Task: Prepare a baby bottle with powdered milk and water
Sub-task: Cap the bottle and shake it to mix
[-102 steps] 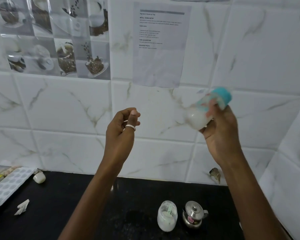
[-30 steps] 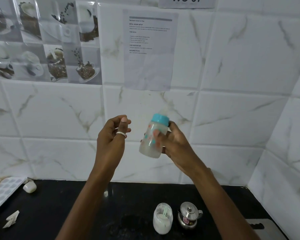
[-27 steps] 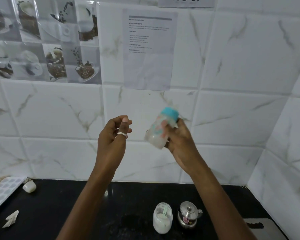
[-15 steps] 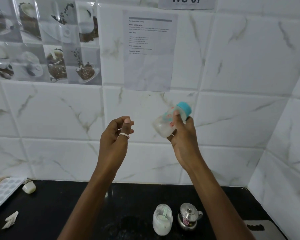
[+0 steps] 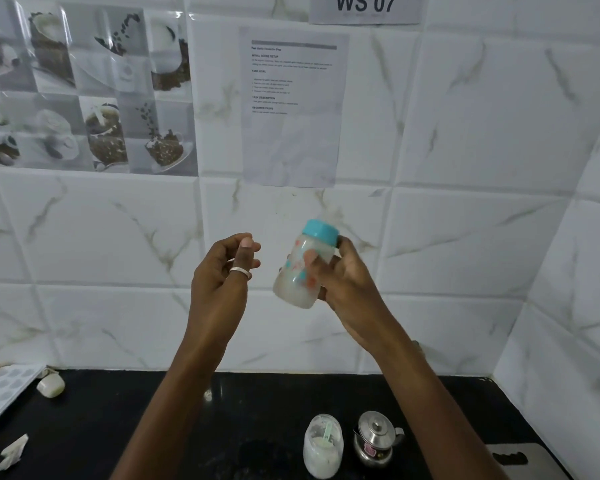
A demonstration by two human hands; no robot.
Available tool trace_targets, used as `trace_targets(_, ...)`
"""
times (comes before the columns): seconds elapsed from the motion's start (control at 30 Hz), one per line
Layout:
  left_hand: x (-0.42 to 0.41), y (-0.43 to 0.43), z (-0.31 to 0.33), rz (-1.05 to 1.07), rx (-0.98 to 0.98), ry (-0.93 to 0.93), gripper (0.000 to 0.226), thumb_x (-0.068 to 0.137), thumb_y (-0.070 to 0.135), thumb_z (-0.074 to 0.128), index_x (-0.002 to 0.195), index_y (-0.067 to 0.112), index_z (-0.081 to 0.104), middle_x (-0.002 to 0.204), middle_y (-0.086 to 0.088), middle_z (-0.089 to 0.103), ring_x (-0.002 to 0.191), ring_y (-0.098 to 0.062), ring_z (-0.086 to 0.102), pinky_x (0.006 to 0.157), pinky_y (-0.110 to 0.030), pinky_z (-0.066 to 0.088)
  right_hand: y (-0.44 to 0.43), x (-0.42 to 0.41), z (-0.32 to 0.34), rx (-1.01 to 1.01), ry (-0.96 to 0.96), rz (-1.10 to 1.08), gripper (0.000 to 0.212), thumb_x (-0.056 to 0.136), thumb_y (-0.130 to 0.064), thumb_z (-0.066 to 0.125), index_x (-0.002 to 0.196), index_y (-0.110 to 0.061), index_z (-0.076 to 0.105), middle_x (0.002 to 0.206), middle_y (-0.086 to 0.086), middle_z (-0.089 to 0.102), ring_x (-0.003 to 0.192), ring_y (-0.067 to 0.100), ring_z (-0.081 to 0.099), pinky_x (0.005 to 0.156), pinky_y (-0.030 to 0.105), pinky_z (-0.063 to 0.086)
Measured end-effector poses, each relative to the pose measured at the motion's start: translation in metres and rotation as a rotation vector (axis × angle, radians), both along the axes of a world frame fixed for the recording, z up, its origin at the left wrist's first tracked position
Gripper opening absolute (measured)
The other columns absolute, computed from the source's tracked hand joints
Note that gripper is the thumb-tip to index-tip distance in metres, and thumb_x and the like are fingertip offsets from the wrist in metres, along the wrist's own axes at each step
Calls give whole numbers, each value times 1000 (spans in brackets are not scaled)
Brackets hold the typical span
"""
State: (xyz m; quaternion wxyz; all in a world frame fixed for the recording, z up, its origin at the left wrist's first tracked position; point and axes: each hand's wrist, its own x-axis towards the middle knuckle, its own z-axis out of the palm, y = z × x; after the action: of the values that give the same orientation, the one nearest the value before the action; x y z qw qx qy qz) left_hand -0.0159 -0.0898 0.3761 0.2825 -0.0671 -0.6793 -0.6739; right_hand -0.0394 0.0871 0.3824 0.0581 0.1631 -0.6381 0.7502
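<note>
White marble-look tiles (image 5: pixel 465 116) cover the wall behind a black worktop (image 5: pixel 222 427), and the wall turns a corner on the right. A printed sheet (image 5: pixel 293 105) hangs on the tiles, with a sign reading "WS 07" (image 5: pixel 365 6) above it and a panel of coffee pictures (image 5: pixel 84 88) to the left.

Both arms are raised in front of the wall, well above the worktop. The right hand (image 5: pixel 343 289) is wrapped around a baby bottle (image 5: pixel 303 268), fingers and thumb clamped on its clear body. The bottle has a turquoise cap (image 5: pixel 321 232) screwed on, coloured prints on its side and a cloudy white liquid inside; it leans with its cap up and to the right. The left hand (image 5: pixel 222 275) is just beside the bottle but apart from it, holding nothing, its fingers loosely curled toward the thumb; a pale ring sits on one finger.

Down on the worktop, near the front edge, a jar of white powder (image 5: pixel 323 448) with a small scoop inside stands just beside a small steel pot (image 5: pixel 376 439) with a lid. At the far left lie a white patterned tray (image 5: pixel 4 393), a small whitish lump (image 5: pixel 51 386) and a crumpled scrap of paper (image 5: pixel 11 453).
</note>
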Motion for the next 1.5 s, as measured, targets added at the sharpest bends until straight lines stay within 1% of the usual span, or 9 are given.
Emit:
trace_targets(0.13,0,-4,-2,6,10,9,15,104,45,52,102,48,67,115,15,73,99,-1,71,93,-33,56,8,-6,13,-458,-17,-23,53,91,-38,65,135,-13,50,125,7,69,114,23,71,88,40,60)
trace_targets(0.3,-3,-2,-1,3,6,-5,15,103,47,51,105,46,66,115,15,73,98,0,71,96,-35,57,8,0,-1,27,-35,62,61,82,-45,73,134,-23,51,125,5,69,116,23,69,96,44,58)
trace_targets(0.47,-4,-3,-4,-6,4,2,15,103,49,53,102,49,67,115,16,73,100,-1,71,96,-36,56,16,-9,8,-442,-2,-46,57,86,-40,67,134,-15,50,123,6,70,114,23,71,87,39,61)
trace_targets(0.63,-9,1,-6,-2,-4,-8,15,103,47,52,104,47,67,115,15,73,99,-1,71,96,-37,57,12,-5,-8,54,-31,9,73,74,-53,78,134,-22,50,127,7,68,115,23,70,93,43,59)
trace_targets(0.8,-11,1,-10,-3,-1,-25,15,104,47,52,106,45,67,111,19,73,100,-2,71,96,-38,57,20,-15,-5,-452,9,-95,54,84,-41,69,130,-18,53,118,3,73,113,22,72,85,39,61)
trace_targets(0.97,-14,6,-14,-10,-9,-34,16,102,50,52,107,46,66,109,21,73,99,-2,71,95,-37,57,5,-10,-26,21,15,-85,56,86,-54,72,132,-31,51,121,-6,71,112,16,71,93,40,60)
trace_targets(1.1,-15,11,-18,-57,-68,-66,32,90,63,51,113,46,65,113,22,72,104,-2,70,97,-35,57,-6,-6,-33,223,92,-92,47,82,-61,64,123,-47,45,116,-22,66,106,-5,66,84,20,59)
trace_targets(1.4,-20,9,-37,-161,-220,-139,53,87,56,70,135,34,63,119,19,73,112,4,66,86,-13,50,-29,-12,-51,449,207,-110,59,98,-33,65,146,-29,31,127,-8,59,106,1,65,80,10,53)
trace_targets(1.5,-29,1,-53,-144,-254,-179,57,88,41,78,141,30,60,124,16,71,116,-1,66,96,-20,52,-38,-15,-63,496,211,-111,60,99,-27,65,147,-25,29,129,-3,59,106,5,64,82,10,53)
